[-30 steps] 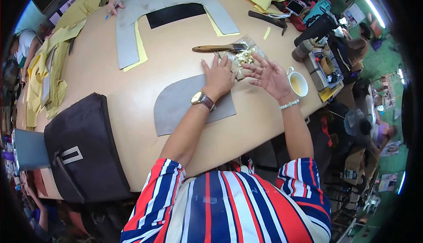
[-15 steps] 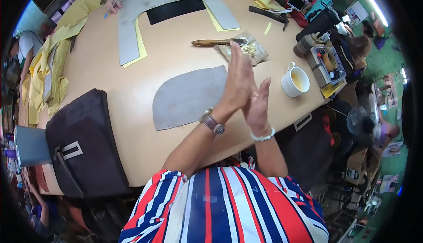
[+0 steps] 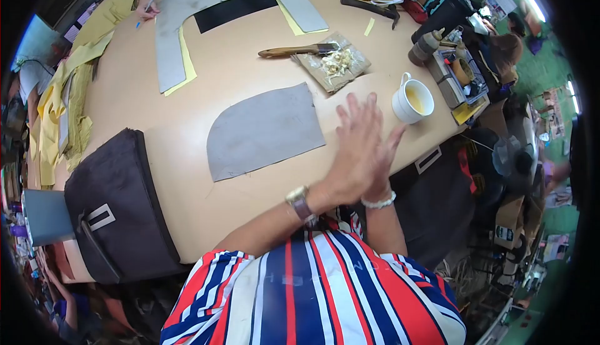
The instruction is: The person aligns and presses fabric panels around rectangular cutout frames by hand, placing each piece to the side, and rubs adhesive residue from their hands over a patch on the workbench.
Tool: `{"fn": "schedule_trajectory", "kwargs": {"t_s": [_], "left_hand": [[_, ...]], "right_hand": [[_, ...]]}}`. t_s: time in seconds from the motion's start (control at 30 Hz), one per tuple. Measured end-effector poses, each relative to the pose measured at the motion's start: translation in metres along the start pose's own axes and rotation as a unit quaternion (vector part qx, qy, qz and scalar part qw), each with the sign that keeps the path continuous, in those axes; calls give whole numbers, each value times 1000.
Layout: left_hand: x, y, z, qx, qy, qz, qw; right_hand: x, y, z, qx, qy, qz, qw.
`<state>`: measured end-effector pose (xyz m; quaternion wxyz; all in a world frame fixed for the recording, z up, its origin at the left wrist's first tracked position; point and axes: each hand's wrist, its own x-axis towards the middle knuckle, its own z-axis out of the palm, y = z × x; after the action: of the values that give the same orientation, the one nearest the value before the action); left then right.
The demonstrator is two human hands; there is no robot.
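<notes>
Palm to palm, my left hand and my right hand touch each other above the table's near edge. Nothing shows between them, and the fingers of my left hand are stretched out and a little blurred. Most of my right hand is hidden behind the left; its thumb sticks out. Left of my hands lies a grey rounded piece, flat on the table. A white cup with yellowish liquid stands just beyond them. Farther off, a wooden-handled brush rests on a board with pale residue.
A large grey U-shaped piece lies over yellow material, beside a co-worker's hand with a pen. At the left are a dark bag and yellow cloth. A hammer and a tool box are to the right.
My left hand has left the grey piece and the board, and my right hand has come in from the right. Both are now together, nearer my body.
</notes>
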<state>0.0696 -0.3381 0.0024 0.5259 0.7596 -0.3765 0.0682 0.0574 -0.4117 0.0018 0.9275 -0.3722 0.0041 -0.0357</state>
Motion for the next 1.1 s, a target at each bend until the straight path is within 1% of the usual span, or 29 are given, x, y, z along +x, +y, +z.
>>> {"fn": "schedule_trajectory", "kwargs": {"t_s": [0.1, 0.13, 0.2, 0.23, 0.27, 0.3, 0.33, 0.37, 0.4, 0.43, 0.47, 0.5, 0.53, 0.57, 0.6, 0.63, 0.67, 0.77, 0.8, 0.87, 0.9, 0.97, 1.0, 1.1], "left_hand": [[-4, 16, 0, -97, -1, 75, 992], [2, 11, 0, -97, -18, -3, 995], [20, -3, -13, -151, -36, -14, 988], [29, -9, -20, -176, -43, -20, 983], [38, -11, -27, -211, -57, -57, 974], [43, -13, -34, -228, -50, -98, 967], [47, -16, -40, -246, -44, -137, 959], [51, -18, -42, -263, -39, -175, 948], [48, -32, -30, -269, -28, -160, 949], [45, -34, -29, -216, -20, -118, 969], [36, -32, -27, -161, -11, -77, 984], [27, -30, -25, -105, -2, -35, 994], [19, -30, -23, -86, -15, -25, 996], [11, -27, -22, -93, -19, -37, 995], [5, -19, -25, -100, -23, -50, 994], [0, -13, -27, -107, -27, -63, 992], [-5, -9, -27, -109, -14, -41, 993], [-16, 8, -38, -160, -61, -109, 979], [-23, 13, -36, -151, -75, -113, 979], [-33, 22, -31, -130, -102, -120, 979], [-32, 21, -29, -135, -84, -117, 980], [-27, 11, -23, -146, -48, -109, 982], [-20, 6, -25, -108, -38, -53, 992], [0, -27, -19, -76, -24, -5, 997]], "right_hand": [[-4, -11, 5, -122, 14, -51, 991], [-11, -6, 3, -166, -2, -67, 984], [-19, 8, 0, -253, -53, -99, 961], [-24, 7, 2, -310, -61, -94, 944], [-29, 3, 6, -365, -70, -88, 924], [-33, 0, 11, -417, -78, -82, 902], [-35, -2, 14, -468, -85, -78, 876], [-34, -4, 17, -565, -67, -95, 817], [-32, -5, 19, -655, -47, -111, 746], [-29, -6, 20, -736, -26, -126, 665], [-28, -2, 21, -767, -24, -145, 625], [-26, -1, 19, -776, -10, -164, 610], [-24, 0, 17, -783, 3, -182, 594], [-21, 2, 14, -790, 15, -200, 579], [-17, 5, 14, -815, 21, -183, 550], [-16, 8, 12, -825, 22, -185, 533], [-15, 12, 8, -835, 24, -187, 516], [-11, 20, -8, -871, 44, -174, 458], [-8, 19, -10, -882, 52, -167, 437], [-1, 14, -8, -897, 79, -155, 406], [-1, 11, -6, -904, 93, -148, 390], [-7, 10, -2, -892, 76, -149, 421], [-8, 10, -1, -885, 66, -152, 435], [-11, 19, -2, -870, 54, -173, 458]]}}
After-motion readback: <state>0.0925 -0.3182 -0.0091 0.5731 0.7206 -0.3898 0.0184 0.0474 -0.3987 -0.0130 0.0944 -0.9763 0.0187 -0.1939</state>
